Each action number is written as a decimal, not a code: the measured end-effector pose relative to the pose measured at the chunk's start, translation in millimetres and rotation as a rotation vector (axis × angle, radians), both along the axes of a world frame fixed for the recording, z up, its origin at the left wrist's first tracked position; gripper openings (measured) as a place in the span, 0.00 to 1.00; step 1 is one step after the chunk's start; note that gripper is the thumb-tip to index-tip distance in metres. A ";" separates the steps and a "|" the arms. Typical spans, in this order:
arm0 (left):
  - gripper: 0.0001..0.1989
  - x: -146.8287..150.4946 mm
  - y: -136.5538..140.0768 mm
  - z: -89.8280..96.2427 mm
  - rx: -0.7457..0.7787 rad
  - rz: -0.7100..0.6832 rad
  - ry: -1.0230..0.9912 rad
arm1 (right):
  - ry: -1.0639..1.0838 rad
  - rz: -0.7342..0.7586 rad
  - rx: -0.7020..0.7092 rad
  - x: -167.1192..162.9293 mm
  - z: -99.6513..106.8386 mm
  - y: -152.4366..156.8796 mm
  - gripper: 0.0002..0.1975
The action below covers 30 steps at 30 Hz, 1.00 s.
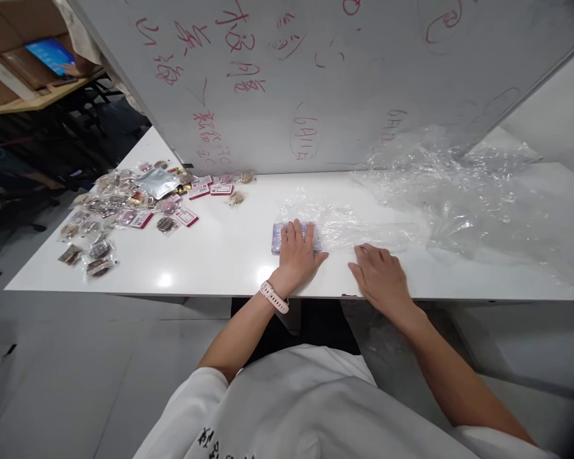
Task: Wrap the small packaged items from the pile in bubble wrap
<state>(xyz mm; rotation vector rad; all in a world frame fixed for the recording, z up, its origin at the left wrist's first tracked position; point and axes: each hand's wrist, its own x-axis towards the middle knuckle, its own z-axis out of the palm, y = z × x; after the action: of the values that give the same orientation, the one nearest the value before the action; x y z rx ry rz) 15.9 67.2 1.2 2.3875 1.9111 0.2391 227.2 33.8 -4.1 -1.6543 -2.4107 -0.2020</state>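
Note:
Under my left hand [299, 252] lies a small purple box [278, 238] covered in clear plastic wrap. The fingers of that hand are stretched out flat on top of it. Clear wrap [347, 233] runs from the box to the right, crumpled and loose on the white table. My right hand [379, 273] rests at the lower edge of this wrap, to the right of the box. Its fingers are partly bent and their tips touch or nearly touch the film; whether they pinch it I cannot make out.
Several small packaged items [124, 204], with red-and-white cards among them, lie spread over the left of the white table [229, 261]. A big heap of clear film [463, 197] covers the right side. A whiteboard [268, 108] with red writing stands along the back.

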 end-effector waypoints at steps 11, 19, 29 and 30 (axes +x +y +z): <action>0.31 -14.2 3.2 6.7 -0.013 -0.133 -0.018 | 0.369 0.465 -0.213 -77.5 0.0 66.3 0.26; 0.10 -51.6 5.8 9.2 -0.155 -0.108 -0.544 | 0.367 0.637 -0.315 -82.7 16.7 83.3 0.32; 0.31 -66.9 -19.8 9.1 0.227 -0.180 -0.408 | 0.373 0.632 -0.364 -68.9 -8.0 79.6 0.26; 0.36 -72.2 -19.4 12.9 0.220 -0.225 -0.388 | 0.357 0.631 -0.364 -69.1 -8.2 79.4 0.26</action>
<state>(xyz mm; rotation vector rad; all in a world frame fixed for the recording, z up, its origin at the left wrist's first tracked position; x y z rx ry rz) -56.3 47.8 14.1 2.4296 1.4995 0.8625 158.1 113.2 -12.3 -0.8440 -2.6212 0.6048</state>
